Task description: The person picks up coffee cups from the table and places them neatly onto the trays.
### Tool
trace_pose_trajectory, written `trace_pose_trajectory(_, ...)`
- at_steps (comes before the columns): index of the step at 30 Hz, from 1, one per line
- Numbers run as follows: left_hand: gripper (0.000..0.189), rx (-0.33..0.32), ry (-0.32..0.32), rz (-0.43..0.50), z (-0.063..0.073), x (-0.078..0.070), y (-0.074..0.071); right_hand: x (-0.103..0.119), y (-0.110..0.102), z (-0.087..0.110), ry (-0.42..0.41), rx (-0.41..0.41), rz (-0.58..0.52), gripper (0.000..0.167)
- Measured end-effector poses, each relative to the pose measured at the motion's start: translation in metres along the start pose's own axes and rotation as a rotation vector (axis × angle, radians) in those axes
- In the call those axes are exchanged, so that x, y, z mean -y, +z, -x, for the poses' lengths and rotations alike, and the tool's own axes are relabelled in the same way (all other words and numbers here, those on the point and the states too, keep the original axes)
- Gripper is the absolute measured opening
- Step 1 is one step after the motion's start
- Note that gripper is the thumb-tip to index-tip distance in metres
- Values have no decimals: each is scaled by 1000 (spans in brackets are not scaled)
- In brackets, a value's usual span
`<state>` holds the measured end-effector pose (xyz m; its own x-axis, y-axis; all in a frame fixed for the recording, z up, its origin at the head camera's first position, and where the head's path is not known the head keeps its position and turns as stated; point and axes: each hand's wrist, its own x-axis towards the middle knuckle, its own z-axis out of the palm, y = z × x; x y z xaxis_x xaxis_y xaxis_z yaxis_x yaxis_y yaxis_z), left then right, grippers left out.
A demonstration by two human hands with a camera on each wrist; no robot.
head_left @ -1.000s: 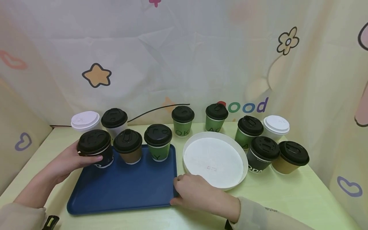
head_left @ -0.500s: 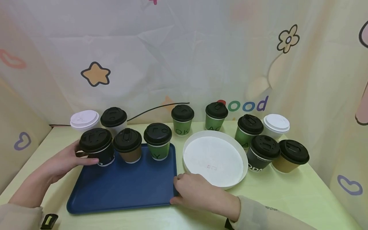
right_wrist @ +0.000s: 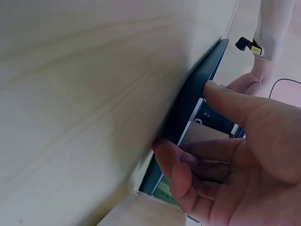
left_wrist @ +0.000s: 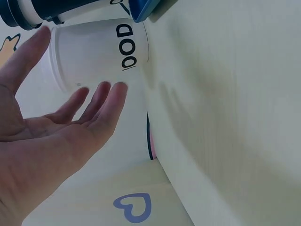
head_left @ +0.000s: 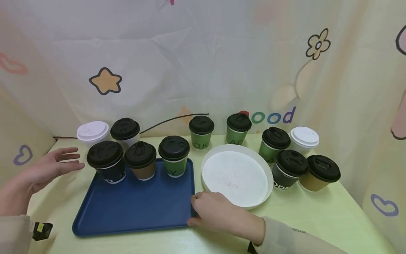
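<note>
My left hand [head_left: 50, 169] is off to the left of the blue tray [head_left: 136, 204], its fingers extended and apart from the cups. Closest to it on the tray stands a black paper cup [head_left: 112, 173] with a black lid, beside a brown cup [head_left: 144, 173] and a green cup [head_left: 176, 167], along the far edge. In the left wrist view a white cup [left_wrist: 94, 54] with black letters appears beyond my fingertips. My right hand [head_left: 217, 213] grips the tray's right edge near the front corner, thumb and curled fingers at the rim [right_wrist: 190, 96].
A round white dish [head_left: 238, 176] sits right of the tray. Behind it are two green cups [head_left: 201, 141]. More lidded cups, including a dark one [head_left: 285, 178] and a tan one [head_left: 314, 181], cluster at the right. A patterned curtain [head_left: 203, 63] backs the table.
My left hand has let go of the black cup and drawn back to the left, fingers straightening. The cup stays on the tray. My right hand keeps its hold on the tray edge.
</note>
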<state>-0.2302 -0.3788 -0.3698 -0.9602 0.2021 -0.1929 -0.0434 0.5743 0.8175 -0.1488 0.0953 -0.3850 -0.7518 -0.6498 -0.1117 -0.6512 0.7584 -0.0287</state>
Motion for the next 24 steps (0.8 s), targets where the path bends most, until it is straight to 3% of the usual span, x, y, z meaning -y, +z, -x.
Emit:
trace_pose_trajectory(11, 91, -47, -42, 149, -20, -8, -9, -1, 0, -1, -1, -9, -10, 47)
trace_pose_trajectory(18, 94, -15, -96, 148, -37, -21, -10, -1, 0, -1, 4, -1, -16, 47)
trace_pose_trajectory(24, 99, -34, -108, 187, -47, -30, -6, 0, 0, -1, 8, 11, -22, 48)
